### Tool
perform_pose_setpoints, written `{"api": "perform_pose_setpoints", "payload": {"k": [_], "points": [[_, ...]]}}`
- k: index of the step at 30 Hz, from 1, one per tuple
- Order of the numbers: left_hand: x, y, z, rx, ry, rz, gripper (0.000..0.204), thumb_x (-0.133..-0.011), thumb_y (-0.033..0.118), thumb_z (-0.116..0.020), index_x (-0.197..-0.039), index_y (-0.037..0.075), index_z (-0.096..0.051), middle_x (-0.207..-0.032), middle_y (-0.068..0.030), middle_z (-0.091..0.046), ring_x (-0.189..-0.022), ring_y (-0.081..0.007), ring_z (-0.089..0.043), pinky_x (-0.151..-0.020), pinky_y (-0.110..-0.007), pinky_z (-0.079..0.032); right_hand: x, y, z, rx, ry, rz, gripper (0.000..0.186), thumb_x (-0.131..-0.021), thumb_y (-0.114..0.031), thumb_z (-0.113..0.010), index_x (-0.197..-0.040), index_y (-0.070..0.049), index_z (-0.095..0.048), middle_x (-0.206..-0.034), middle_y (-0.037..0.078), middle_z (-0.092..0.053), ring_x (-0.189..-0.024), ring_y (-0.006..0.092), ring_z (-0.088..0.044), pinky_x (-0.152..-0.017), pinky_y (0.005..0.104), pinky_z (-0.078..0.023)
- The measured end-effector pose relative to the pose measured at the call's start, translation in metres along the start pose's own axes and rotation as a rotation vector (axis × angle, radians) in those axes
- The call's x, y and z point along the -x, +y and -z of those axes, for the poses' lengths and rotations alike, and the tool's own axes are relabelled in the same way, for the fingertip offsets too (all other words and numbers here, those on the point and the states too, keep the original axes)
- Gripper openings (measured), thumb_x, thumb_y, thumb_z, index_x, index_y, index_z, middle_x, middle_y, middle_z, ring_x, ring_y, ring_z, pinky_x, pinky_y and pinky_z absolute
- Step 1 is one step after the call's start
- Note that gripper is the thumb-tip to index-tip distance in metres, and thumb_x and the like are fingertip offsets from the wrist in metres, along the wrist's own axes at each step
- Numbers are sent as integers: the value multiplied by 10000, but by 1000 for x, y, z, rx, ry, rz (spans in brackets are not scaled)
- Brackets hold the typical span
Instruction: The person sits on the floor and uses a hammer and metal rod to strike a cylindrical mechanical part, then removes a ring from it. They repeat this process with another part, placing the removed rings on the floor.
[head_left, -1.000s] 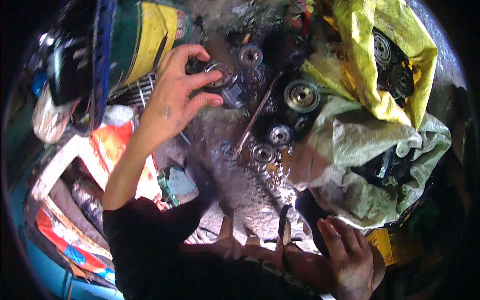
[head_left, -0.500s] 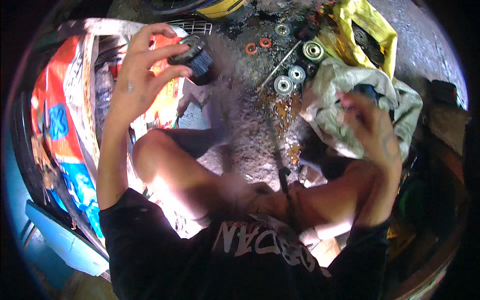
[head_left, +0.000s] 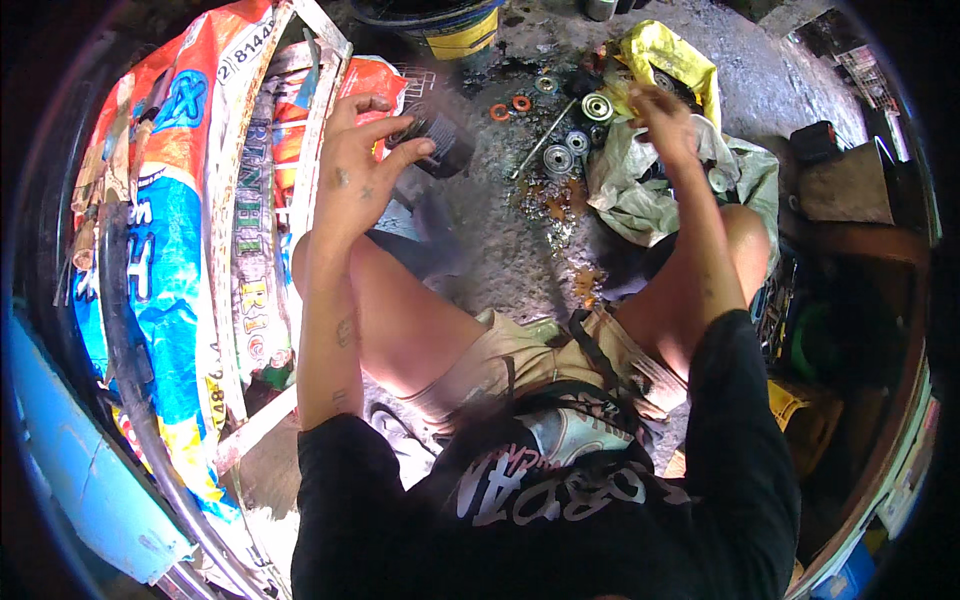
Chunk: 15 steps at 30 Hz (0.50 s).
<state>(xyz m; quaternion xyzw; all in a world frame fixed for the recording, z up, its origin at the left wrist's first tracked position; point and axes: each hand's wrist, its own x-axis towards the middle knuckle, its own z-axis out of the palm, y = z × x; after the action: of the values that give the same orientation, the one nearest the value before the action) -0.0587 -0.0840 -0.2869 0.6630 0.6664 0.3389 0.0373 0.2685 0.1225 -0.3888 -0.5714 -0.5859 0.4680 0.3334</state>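
My left hand (head_left: 358, 170) is raised over my left knee, thumb and fingers closed on a dark, round brush (head_left: 440, 143) with stiff-looking bristles; its outline is blurred. Over on the right, my right hand (head_left: 664, 122) hovers at the near edge of the yellow sack (head_left: 668, 45), above a greyish-white sack (head_left: 625, 185). Its fingers are half bent and apart, slightly smeared, and nothing shows in them. Left of the sacks, several metal bearing-like wheels (head_left: 558, 159) lie on the wet ground beside a thin metal rod (head_left: 540, 140) and two orange rings (head_left: 521, 103).
A colourful printed sack (head_left: 175, 240) and a pale frame bar (head_left: 228, 215) stand on the left. A black and yellow bucket (head_left: 462, 35) is at the far side. On the right are a dark box (head_left: 818, 142) and a brown board (head_left: 845, 192).
The view has shifted. My right hand has moved from over the greyish-white sack away toward the yellow sack. My left hand still grips the brush, which is now more blurred.
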Motion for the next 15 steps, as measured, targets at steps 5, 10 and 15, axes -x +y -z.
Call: {"api": "perform_pose_setpoints", "payload": {"k": [5, 10, 15], "points": [[-47, 23, -8, 63, -21, -132, 376, -740, 265, -808, -987, -11, -739, -1159, -158, -577, -1115, -319, -545, -935, -384, -450, -36, 130, -30, 755, -198, -161, 300, -817, -347, -672, -973, -98, -730, -951, 145, -706, -871, 226, -690, -744, 379, -550], [-84, 2, -31, 30, -100, -159, 375, -709, 237, -829, -991, 15, -720, -1183, -160, -568, -1110, -337, -554, -939, -413, -439, -19, 177, -114, 952, -239, -220, 467, -785, -395, -727, -1185, -177, -626, -1115, 189, -649, -1062, 312, -648, -890, 431, -531], [-95, -12, -73, 89, -211, -44, 410, -644, 143, -859, -1005, 18, -711, -1191, -165, -548, -1111, -333, -544, -949, -416, -437, -43, 166, -134, 1147, -399, -159, 814, -788, -308, -783, -1478, -284, -350, -1459, 149, -371, -1216, 366, -535, -955, 432, -513]]}}
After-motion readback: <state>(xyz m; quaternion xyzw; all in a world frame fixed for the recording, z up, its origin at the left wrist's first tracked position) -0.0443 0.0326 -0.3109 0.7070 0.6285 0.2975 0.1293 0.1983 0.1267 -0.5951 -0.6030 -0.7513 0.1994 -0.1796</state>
